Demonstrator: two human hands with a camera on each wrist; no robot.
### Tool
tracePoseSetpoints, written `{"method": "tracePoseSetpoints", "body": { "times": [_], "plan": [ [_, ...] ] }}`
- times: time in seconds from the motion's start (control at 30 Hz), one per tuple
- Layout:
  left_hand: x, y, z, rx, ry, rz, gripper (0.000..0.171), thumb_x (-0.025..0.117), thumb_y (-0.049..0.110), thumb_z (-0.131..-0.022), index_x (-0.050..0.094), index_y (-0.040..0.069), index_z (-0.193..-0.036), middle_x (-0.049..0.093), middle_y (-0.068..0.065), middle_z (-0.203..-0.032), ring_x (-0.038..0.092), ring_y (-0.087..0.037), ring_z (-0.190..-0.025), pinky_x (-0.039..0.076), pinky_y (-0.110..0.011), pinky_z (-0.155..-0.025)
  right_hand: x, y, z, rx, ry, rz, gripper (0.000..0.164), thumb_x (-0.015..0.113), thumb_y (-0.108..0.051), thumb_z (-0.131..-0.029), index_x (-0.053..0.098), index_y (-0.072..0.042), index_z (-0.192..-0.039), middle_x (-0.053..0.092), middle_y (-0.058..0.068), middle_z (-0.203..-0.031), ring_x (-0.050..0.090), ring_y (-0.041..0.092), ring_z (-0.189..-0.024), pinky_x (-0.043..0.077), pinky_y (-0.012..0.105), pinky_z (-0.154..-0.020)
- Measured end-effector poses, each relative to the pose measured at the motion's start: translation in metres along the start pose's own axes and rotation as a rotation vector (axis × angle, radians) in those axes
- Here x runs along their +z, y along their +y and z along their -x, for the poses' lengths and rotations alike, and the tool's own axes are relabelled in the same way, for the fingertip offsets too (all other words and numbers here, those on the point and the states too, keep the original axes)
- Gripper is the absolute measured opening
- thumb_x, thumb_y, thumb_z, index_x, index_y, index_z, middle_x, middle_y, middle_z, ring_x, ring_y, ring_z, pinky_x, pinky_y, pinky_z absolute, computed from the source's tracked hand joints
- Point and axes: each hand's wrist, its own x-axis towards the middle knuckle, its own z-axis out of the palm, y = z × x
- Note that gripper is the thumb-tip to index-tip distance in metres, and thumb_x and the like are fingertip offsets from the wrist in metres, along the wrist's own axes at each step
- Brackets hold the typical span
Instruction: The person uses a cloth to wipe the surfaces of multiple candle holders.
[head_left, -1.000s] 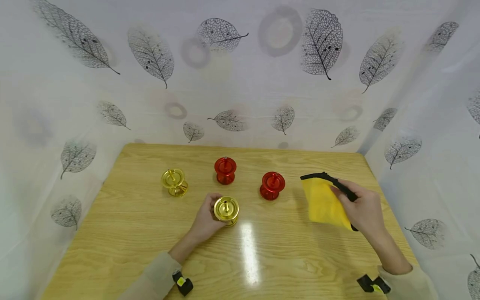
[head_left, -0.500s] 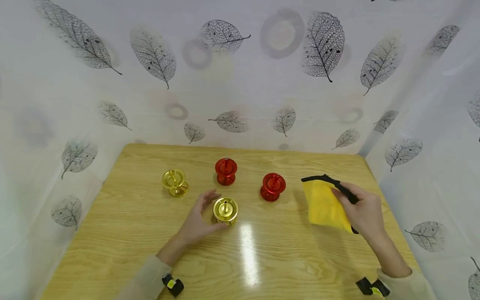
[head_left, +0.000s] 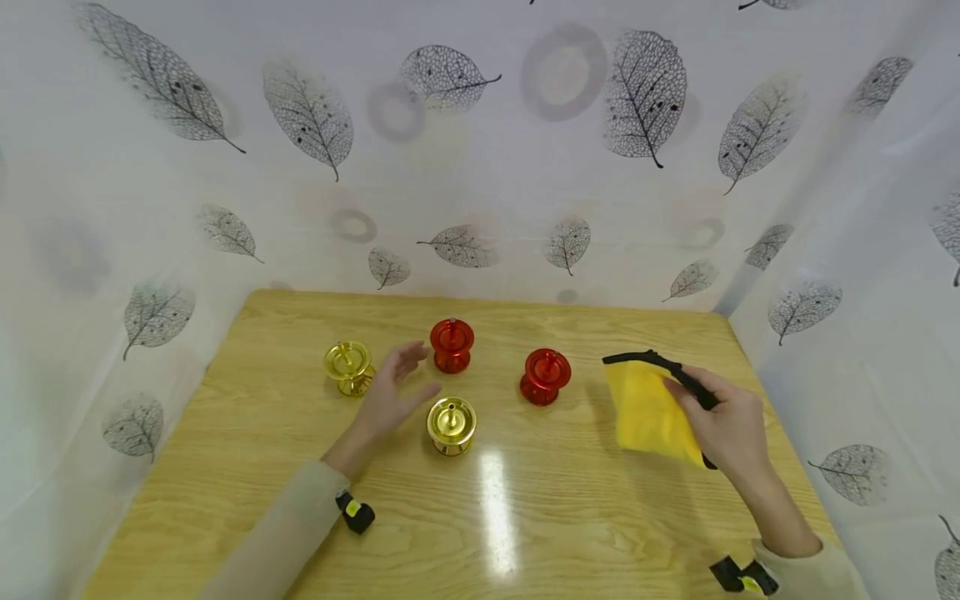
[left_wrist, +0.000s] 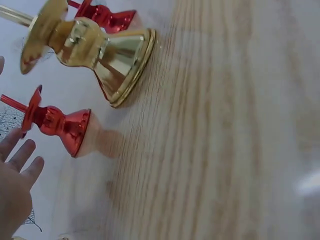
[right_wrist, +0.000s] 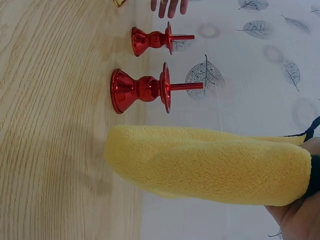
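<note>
My left hand (head_left: 381,404) is spread between the candle holders, with nothing in its grasp. Its fingertips are close to the back red candle holder (head_left: 452,340); whether they touch it I cannot tell. Just right of the thumb stands a gold candle holder (head_left: 452,425), upright and apart from the hand. A second gold candle holder (head_left: 348,362) is partly covered by the left hand at its base. In my right hand (head_left: 729,423) I grip a yellow cloth (right_wrist: 210,165) with black trim, held above the table. Another red candle holder (head_left: 545,375) stands left of the cloth.
The wooden table (head_left: 585,517) carries all the candle holders and shows a bright light reflection. Behind and at both sides hangs a white curtain (head_left: 495,167) printed with dark leaves. Small black devices sit at both wrists.
My left hand has let go of the front gold candle holder and moved away toward the back red one. The right hand and cloth have stayed about where they were.
</note>
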Motion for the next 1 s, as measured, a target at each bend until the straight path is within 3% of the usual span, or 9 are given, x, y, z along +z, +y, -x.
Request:
{"method": "tracePoseSetpoints", "body": {
  "times": [0.17, 0.33, 0.47, 0.67, 1.0],
  "plan": [
    [0.010, -0.024, -0.025, -0.015, 0.057, -0.114, 0.079, 0.079, 0.032, -0.080, 0.038, 0.005, -0.142, 0.053, -0.012, -0.139, 0.051, -0.030, -0.130, 0.037, -0.047, -0.114, -0.001, 0.001, 0.000, 0.014, 0.005, -0.025, 0.015, 0.075, -0.004, -0.082, 0.075, -0.007, -0.096, 0.073, 0.015, -0.076, 0.045, -0.002, -0.040, 0.036, 0.014, -0.039],
    [0.013, -0.036, -0.040, -0.071, 0.072, -0.061, 0.090, 0.081, 0.039, -0.077, 0.034, 0.005, -0.146, 0.052, -0.010, -0.140, 0.050, -0.030, -0.130, 0.039, -0.047, -0.113, 0.002, 0.000, -0.001, 0.016, 0.012, -0.036, 0.015, 0.076, -0.004, -0.080, 0.076, -0.008, -0.095, 0.072, 0.012, -0.072, 0.043, -0.001, -0.040, 0.034, 0.014, -0.039],
    [0.014, -0.042, -0.047, -0.104, 0.047, -0.023, 0.093, 0.083, 0.037, -0.075, 0.033, 0.005, -0.146, 0.053, -0.012, -0.138, 0.051, -0.030, -0.129, 0.040, -0.047, -0.112, 0.004, -0.001, 0.000, 0.028, 0.012, -0.035, 0.015, 0.076, -0.005, -0.081, 0.076, -0.009, -0.095, 0.071, 0.011, -0.072, 0.042, -0.001, -0.039, 0.033, 0.014, -0.038],
    [0.022, -0.043, -0.056, -0.094, 0.017, -0.032, 0.086, 0.084, 0.029, -0.075, 0.037, 0.006, -0.143, 0.054, -0.015, -0.135, 0.055, -0.032, -0.123, 0.045, -0.047, -0.107, 0.004, -0.001, 0.000, 0.028, 0.013, -0.023, 0.012, 0.076, -0.006, -0.081, 0.076, -0.009, -0.093, 0.072, 0.011, -0.073, 0.044, -0.002, -0.041, 0.035, 0.014, -0.040],
    [0.029, -0.048, -0.066, -0.114, 0.034, -0.005, 0.079, 0.084, 0.025, -0.076, 0.041, 0.008, -0.140, 0.056, -0.014, -0.132, 0.057, -0.029, -0.122, 0.046, -0.043, -0.107, 0.006, 0.001, 0.000, 0.022, 0.013, -0.003, 0.012, 0.075, -0.005, -0.082, 0.075, -0.005, -0.094, 0.074, 0.016, -0.080, 0.050, -0.005, -0.048, 0.040, 0.012, -0.045]
  ]
}}
